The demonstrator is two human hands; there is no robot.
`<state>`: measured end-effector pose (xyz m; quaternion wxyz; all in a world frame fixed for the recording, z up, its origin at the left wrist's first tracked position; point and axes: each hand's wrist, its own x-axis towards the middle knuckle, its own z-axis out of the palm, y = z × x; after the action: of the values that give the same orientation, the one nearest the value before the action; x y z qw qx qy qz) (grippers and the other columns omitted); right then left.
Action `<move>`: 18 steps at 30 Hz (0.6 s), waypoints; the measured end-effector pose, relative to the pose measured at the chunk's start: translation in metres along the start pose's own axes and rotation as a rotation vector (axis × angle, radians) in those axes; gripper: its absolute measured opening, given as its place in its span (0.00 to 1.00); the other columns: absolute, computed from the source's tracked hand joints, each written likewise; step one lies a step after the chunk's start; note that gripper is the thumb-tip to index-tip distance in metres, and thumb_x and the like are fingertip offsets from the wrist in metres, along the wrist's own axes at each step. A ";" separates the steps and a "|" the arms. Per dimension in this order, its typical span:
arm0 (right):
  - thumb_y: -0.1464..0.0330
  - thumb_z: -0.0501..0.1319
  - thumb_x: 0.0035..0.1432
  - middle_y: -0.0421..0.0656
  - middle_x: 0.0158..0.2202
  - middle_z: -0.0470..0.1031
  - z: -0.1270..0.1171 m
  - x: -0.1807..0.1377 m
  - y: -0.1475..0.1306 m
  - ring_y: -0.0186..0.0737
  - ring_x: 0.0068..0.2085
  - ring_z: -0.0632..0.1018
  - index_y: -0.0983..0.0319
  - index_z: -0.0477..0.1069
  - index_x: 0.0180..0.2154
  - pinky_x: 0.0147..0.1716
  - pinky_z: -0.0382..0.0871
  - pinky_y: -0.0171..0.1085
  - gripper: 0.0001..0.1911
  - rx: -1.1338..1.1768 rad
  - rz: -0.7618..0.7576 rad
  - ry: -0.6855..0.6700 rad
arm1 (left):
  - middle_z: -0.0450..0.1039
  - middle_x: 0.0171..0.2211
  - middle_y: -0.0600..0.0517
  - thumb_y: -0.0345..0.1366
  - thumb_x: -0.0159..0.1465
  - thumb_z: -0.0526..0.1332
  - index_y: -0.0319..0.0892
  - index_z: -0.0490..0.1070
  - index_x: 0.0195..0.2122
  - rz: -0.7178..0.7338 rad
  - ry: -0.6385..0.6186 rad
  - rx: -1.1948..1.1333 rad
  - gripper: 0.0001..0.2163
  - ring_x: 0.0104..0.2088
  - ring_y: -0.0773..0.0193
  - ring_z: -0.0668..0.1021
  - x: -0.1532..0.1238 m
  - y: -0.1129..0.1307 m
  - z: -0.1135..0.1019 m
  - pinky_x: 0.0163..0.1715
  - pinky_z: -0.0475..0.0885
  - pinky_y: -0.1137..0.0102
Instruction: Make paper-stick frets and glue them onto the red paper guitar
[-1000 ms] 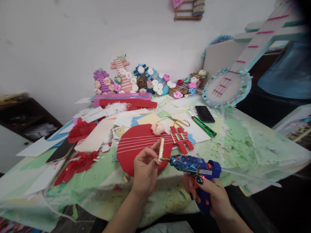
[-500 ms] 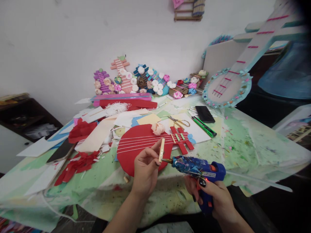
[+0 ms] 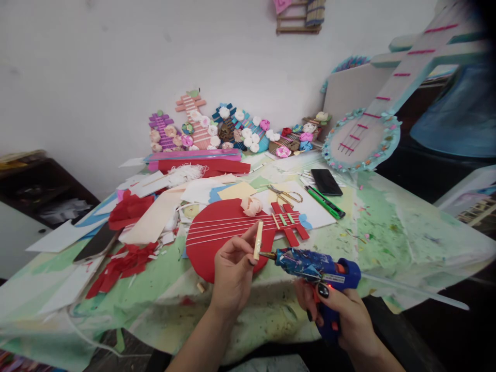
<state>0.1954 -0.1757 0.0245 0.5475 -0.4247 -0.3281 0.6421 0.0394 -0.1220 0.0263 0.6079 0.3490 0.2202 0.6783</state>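
Note:
Between thumb and fingers, my left hand (image 3: 233, 271) pinches a small cream strip (image 3: 258, 241) held upright, with shiny glue along its face. My right hand (image 3: 341, 310) is wrapped round the handle of a blue glue gun (image 3: 318, 266). Its metal nozzle points left, close by the strip's lower end, and a clear glue stick (image 3: 418, 293) sticks out of its back. Behind my left hand lies a red paper lute (image 3: 217, 222) with white strings, a peach paper flower (image 3: 251, 206) and small cream and green strips across its neck.
Gold scissors (image 3: 285, 195), a green cutter knife (image 3: 324, 202) and a black phone (image 3: 326, 182) lie beyond the red lute. Red paper scraps (image 3: 126, 266) cover the left side. Small flowered lutes (image 3: 197, 124) lean on the wall; a large white lute (image 3: 364, 139) stands right.
The glue gun has shifted very slightly right, its nozzle a little farther from the strip's lower end. My left hand stays almost still with the strip.

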 end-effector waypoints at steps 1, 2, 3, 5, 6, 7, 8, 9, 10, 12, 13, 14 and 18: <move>0.55 0.66 0.37 0.40 0.12 0.65 -0.001 -0.001 0.001 0.27 0.15 0.62 0.66 0.68 0.16 0.15 0.51 0.29 0.20 -0.012 0.003 -0.004 | 0.75 0.44 0.47 0.32 0.45 0.71 0.39 0.71 0.20 -0.002 0.002 0.000 0.09 0.31 0.70 0.74 0.000 0.000 0.000 0.34 0.69 0.76; 0.55 0.66 0.38 0.40 0.12 0.65 -0.002 -0.001 0.001 0.27 0.15 0.62 0.66 0.68 0.16 0.16 0.51 0.29 0.20 -0.021 0.004 -0.005 | 0.75 0.44 0.47 0.32 0.45 0.71 0.39 0.70 0.20 -0.005 0.005 -0.001 0.09 0.31 0.70 0.74 0.000 0.000 0.000 0.33 0.69 0.76; 0.55 0.66 0.38 0.40 0.12 0.65 -0.002 -0.001 0.002 0.27 0.15 0.62 0.66 0.68 0.15 0.16 0.51 0.29 0.20 -0.028 0.001 -0.007 | 0.75 0.44 0.47 0.32 0.45 0.71 0.39 0.70 0.20 -0.007 0.007 -0.002 0.09 0.31 0.70 0.74 0.000 0.000 0.001 0.33 0.69 0.76; 0.55 0.66 0.38 0.41 0.12 0.65 -0.002 0.000 0.002 0.28 0.15 0.63 0.66 0.68 0.15 0.16 0.52 0.30 0.20 -0.035 -0.013 -0.015 | 0.75 0.43 0.47 0.31 0.45 0.71 0.39 0.70 0.20 -0.010 0.008 -0.004 0.09 0.31 0.70 0.74 0.001 0.001 0.002 0.32 0.69 0.77; 0.55 0.66 0.38 0.41 0.12 0.65 -0.002 0.000 0.001 0.29 0.15 0.63 0.66 0.68 0.15 0.16 0.52 0.30 0.20 -0.035 -0.016 -0.017 | 0.75 0.42 0.47 0.31 0.45 0.71 0.39 0.70 0.20 -0.012 0.006 -0.003 0.09 0.31 0.70 0.74 0.001 0.001 0.003 0.32 0.69 0.77; 0.55 0.66 0.38 0.41 0.12 0.66 -0.001 0.001 0.001 0.29 0.15 0.63 0.66 0.68 0.16 0.16 0.52 0.30 0.20 -0.033 -0.014 -0.012 | 0.76 0.41 0.48 0.31 0.46 0.71 0.39 0.70 0.20 -0.013 0.005 -0.002 0.09 0.31 0.70 0.74 0.000 0.001 0.003 0.33 0.69 0.76; 0.55 0.66 0.38 0.41 0.13 0.66 -0.001 0.002 0.000 0.29 0.15 0.63 0.66 0.69 0.17 0.16 0.51 0.30 0.20 -0.030 -0.010 -0.005 | 0.76 0.39 0.48 0.31 0.46 0.71 0.39 0.70 0.20 -0.011 0.004 -0.001 0.09 0.31 0.69 0.74 0.000 0.001 0.004 0.34 0.69 0.76; 0.55 0.66 0.38 0.41 0.13 0.66 0.000 0.003 0.000 0.29 0.15 0.63 0.66 0.69 0.18 0.16 0.51 0.30 0.20 -0.027 -0.008 0.003 | 0.76 0.38 0.49 0.31 0.46 0.70 0.39 0.70 0.20 -0.008 0.005 0.000 0.08 0.31 0.69 0.74 0.000 0.001 0.003 0.36 0.69 0.76; 0.54 0.66 0.38 0.41 0.13 0.66 0.000 0.003 0.000 0.29 0.15 0.63 0.66 0.69 0.18 0.15 0.51 0.30 0.20 -0.025 -0.010 0.011 | 0.76 0.36 0.49 0.31 0.46 0.70 0.40 0.70 0.20 -0.004 0.006 0.000 0.08 0.32 0.69 0.74 0.000 0.001 0.003 0.37 0.69 0.75; 0.54 0.66 0.39 0.41 0.13 0.66 -0.001 0.004 -0.001 0.30 0.16 0.63 0.66 0.69 0.18 0.15 0.52 0.30 0.20 -0.023 -0.023 0.008 | 0.76 0.35 0.50 0.30 0.46 0.70 0.40 0.70 0.20 0.004 0.010 0.001 0.08 0.32 0.69 0.74 -0.001 0.000 0.002 0.37 0.69 0.75; 0.54 0.65 0.39 0.41 0.13 0.66 -0.001 0.003 0.000 0.30 0.16 0.63 0.66 0.69 0.18 0.15 0.52 0.30 0.20 -0.025 -0.025 -0.003 | 0.76 0.35 0.50 0.31 0.46 0.70 0.40 0.70 0.20 0.002 0.009 0.002 0.08 0.32 0.69 0.74 -0.001 0.000 0.002 0.37 0.69 0.75; 0.55 0.65 0.39 0.42 0.14 0.67 -0.002 0.003 0.000 0.30 0.16 0.63 0.66 0.69 0.18 0.15 0.51 0.30 0.19 -0.027 -0.025 -0.016 | 0.76 0.36 0.49 0.31 0.46 0.71 0.40 0.70 0.20 -0.001 0.012 0.004 0.09 0.31 0.69 0.74 -0.001 0.000 0.001 0.36 0.69 0.75; 0.55 0.66 0.39 0.43 0.15 0.69 -0.004 0.001 0.003 0.29 0.16 0.62 0.66 0.70 0.21 0.16 0.51 0.30 0.19 -0.018 -0.017 -0.056 | 0.75 0.42 0.47 0.32 0.45 0.71 0.40 0.70 0.20 -0.009 0.025 0.011 0.09 0.30 0.69 0.74 0.000 0.000 0.003 0.33 0.69 0.75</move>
<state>0.1971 -0.1758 0.0198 0.5395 -0.4088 -0.3527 0.6461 0.0416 -0.1226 0.0278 0.6062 0.3429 0.2327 0.6788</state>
